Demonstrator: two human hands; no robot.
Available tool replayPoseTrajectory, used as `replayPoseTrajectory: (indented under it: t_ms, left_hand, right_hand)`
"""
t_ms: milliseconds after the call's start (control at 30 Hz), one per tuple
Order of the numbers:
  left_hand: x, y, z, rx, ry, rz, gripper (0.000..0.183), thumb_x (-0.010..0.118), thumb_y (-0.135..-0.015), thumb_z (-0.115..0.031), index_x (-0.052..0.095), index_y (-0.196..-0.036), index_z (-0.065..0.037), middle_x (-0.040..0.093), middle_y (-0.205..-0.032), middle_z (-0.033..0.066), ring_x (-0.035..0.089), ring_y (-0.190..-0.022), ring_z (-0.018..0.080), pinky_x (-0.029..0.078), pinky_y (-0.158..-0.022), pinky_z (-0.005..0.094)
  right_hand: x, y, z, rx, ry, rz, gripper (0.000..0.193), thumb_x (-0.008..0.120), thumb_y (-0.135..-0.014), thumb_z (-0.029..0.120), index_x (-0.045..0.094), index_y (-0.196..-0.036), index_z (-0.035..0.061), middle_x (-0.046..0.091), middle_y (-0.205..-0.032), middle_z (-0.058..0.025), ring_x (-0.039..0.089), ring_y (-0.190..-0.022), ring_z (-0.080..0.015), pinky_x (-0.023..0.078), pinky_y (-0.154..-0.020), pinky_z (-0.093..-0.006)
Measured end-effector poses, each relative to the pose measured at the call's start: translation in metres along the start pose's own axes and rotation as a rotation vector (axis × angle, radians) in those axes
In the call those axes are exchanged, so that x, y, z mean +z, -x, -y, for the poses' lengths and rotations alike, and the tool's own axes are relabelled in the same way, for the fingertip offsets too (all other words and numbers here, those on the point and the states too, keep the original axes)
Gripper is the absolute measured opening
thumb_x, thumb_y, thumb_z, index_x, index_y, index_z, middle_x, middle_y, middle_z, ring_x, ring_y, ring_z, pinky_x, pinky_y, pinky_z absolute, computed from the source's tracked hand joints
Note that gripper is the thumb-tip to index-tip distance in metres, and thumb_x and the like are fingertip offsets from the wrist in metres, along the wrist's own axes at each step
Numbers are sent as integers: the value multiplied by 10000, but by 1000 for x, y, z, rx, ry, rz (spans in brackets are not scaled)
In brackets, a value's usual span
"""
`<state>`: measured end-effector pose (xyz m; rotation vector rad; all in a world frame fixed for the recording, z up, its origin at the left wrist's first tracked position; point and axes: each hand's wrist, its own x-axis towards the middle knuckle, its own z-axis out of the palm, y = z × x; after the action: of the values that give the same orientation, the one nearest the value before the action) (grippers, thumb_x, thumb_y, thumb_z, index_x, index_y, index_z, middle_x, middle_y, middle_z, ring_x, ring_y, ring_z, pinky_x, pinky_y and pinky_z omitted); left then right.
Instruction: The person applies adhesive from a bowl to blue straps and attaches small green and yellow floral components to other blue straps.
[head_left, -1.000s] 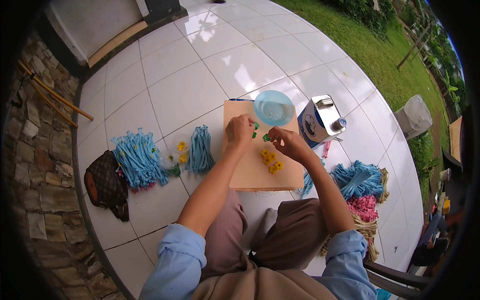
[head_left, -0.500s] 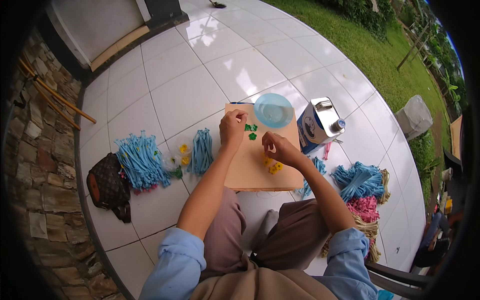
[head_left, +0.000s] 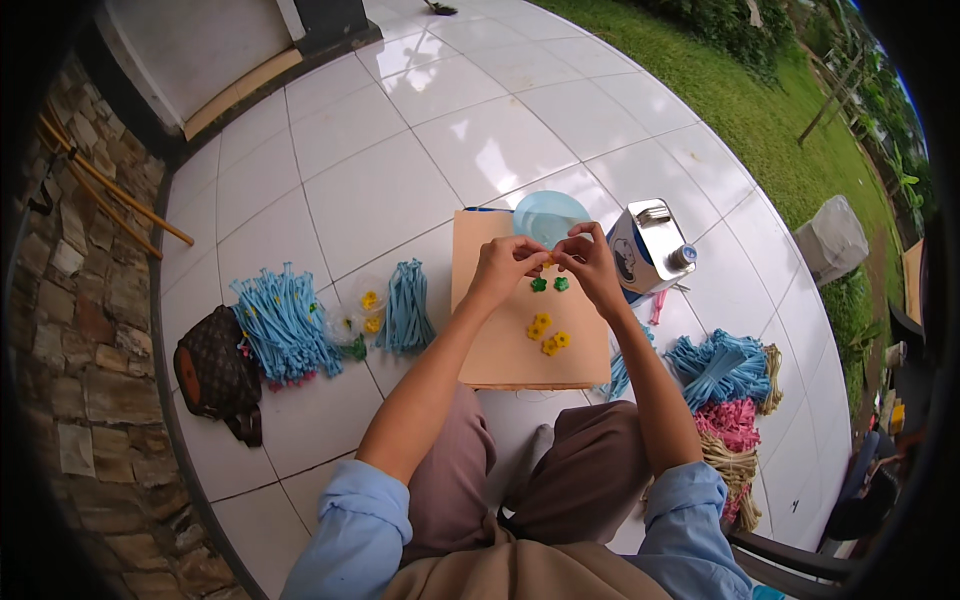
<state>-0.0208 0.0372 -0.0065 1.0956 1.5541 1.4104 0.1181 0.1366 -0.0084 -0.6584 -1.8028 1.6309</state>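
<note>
Over the far part of a tan board (head_left: 490, 350), my two hands meet with their fingertips almost touching. Both are closed in a pinch. A small yellow flower piece (head_left: 547, 264) shows between the fingertips, with my right hand (head_left: 592, 268) closed on it. What my left hand (head_left: 508, 268) pinches is too small to make out. Just below the fingers lie a green flower piece (head_left: 538, 285) and another green flower piece (head_left: 561, 284). Nearer to me on the board is a little group of yellow flower pieces (head_left: 541, 325).
Behind my hands stands a light blue bowl (head_left: 545, 212), with a blue and silver metal can (head_left: 655, 245) to its right. Bundles of light blue stems (head_left: 285, 320) and a brown bag (head_left: 215, 365) lie left. More blue bundles (head_left: 725, 365) and pink bundles (head_left: 728, 420) lie right.
My right hand has left the yellow flower pieces and moved up with one. My left hand has shifted right to meet it. The green pieces beneath are now partly covered.
</note>
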Motion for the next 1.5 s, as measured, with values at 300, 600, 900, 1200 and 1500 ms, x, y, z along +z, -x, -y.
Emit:
replayPoseTrajectory:
  t_ms: [300, 600, 900, 1200, 1500]
  left_hand:
    - [-11, -8, 15, -65, -62, -324, 122, 633, -817, -73, 673, -913, -7, 675, -804, 58, 641, -698, 103, 543, -648, 202]
    - [-10, -9, 15, -56, 36, -335, 166, 613, -818, -43, 643, -967, 25, 666, -822, 105, 647, -706, 122, 554, -655, 214]
    - [-11, -11, 21, -127, 215, -290, 161, 597, -830, -21, 635, -973, 42, 655, -869, 111, 650, -731, 145, 557, -668, 212]
    - [-6, -8, 9, -191, 316, -262, 183, 575, -845, -22, 629, -1005, 46, 650, -905, 105, 655, -753, 163, 548, -707, 213]
    - [-9, -4, 7, -197, 378, -245, 196, 562, -854, -30, 618, -1025, 47, 650, -917, 116, 657, -784, 171, 543, -725, 222]
  right_hand:
    - [-6, 1, -20, -336, 1302, -84, 347, 528, -724, -13, 640, -996, 173, 438, -1231, -88, 337, -1198, -302, 274, -976, -461]
    - [-4, -2, -28, -402, 1364, -89, 351, 542, -707, 3, 678, -963, 201, 427, -1261, -92, 342, -1199, -304, 253, -991, -473]
    - [9, 0, 14, -462, 1029, -132, 371, 549, -673, -48, 651, -938, 191, 447, -1216, -74, 366, -1149, -316, 297, -967, -457]
    - [17, 4, 25, -683, 1175, -71, 320, 586, -676, -10, 675, -919, 178, 444, -1236, -43, 377, -1136, -295, 295, -977, -453]
    - [18, 4, 26, -716, 1217, -49, 294, 594, -698, 20, 684, -932, 174, 454, -1238, -40, 390, -1136, -268, 279, -986, -447]
